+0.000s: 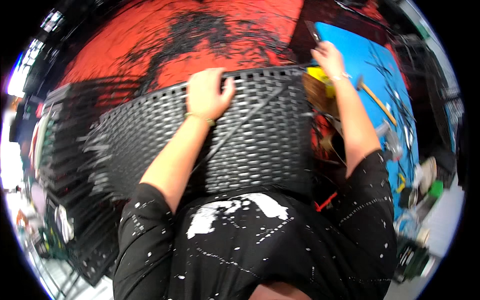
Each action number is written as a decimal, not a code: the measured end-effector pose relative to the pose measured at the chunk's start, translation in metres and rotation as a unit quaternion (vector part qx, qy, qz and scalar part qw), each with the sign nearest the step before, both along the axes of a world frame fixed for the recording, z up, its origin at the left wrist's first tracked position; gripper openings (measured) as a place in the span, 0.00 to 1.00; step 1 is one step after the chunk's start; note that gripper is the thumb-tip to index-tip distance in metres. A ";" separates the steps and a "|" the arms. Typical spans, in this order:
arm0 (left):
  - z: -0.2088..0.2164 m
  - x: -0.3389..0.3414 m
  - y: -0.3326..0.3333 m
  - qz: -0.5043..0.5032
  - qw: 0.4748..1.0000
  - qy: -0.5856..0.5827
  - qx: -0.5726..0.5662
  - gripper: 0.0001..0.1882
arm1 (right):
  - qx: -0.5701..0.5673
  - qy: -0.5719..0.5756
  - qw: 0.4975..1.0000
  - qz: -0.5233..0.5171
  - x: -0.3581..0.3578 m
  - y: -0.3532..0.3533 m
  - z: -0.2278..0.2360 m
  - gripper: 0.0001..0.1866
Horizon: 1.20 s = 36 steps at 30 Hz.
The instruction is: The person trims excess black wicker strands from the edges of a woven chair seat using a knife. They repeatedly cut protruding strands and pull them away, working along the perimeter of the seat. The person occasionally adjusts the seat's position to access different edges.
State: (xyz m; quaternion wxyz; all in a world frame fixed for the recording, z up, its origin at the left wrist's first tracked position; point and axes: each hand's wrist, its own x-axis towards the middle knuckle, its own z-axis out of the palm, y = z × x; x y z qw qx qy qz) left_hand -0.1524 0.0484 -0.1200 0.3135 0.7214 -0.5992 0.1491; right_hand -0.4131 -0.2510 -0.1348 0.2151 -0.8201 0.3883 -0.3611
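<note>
A black woven panel (255, 150) of flat plastic strips lies before me, close against my body, with many loose strip ends (75, 130) fanning out at its left. My left hand (206, 95) is closed over the panel's far edge, thumb apart on the near face and fingertips hidden behind the edge. A loose black strip (242, 122) crosses the weave diagonally. Beyond the panel's far right corner, my right hand (329, 59) reaches out with curled fingers round the near end of a slim dark metal tool (313, 31). Blur hides the tool's exact kind.
Black strip scraps (195, 35) litter the red surface (110, 55) beyond the panel. On the right, a blue board (345, 40) carries a wooden-handled hammer (378, 103), cut strips and a clear container (392, 142). A yellow item (320, 75) sits beside the panel's right corner.
</note>
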 end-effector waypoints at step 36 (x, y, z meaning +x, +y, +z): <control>-0.008 0.006 0.000 0.004 0.994 -0.099 -0.047 0.21 | -0.175 0.075 0.966 -0.175 -0.033 -0.017 0.025 0.10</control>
